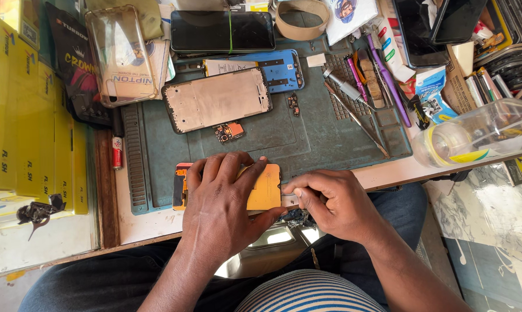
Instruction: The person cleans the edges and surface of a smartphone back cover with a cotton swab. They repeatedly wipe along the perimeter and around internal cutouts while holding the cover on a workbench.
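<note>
A left hand [223,199] lies flat, fingers spread, pressing an orange-backed phone screen panel [267,188] onto the near edge of a green repair mat [319,138]. The right hand [330,202], fingers pinched together at the panel's right corner, appears to grip something small; what it is cannot be told. Farther back, the phone is already stripped: a bare mid-frame [216,99], a blue back cover [278,68] and small circuit boards [229,132] lie apart, unassembled. Screwdrivers and tweezers [359,86] wait at the far right.
</note>
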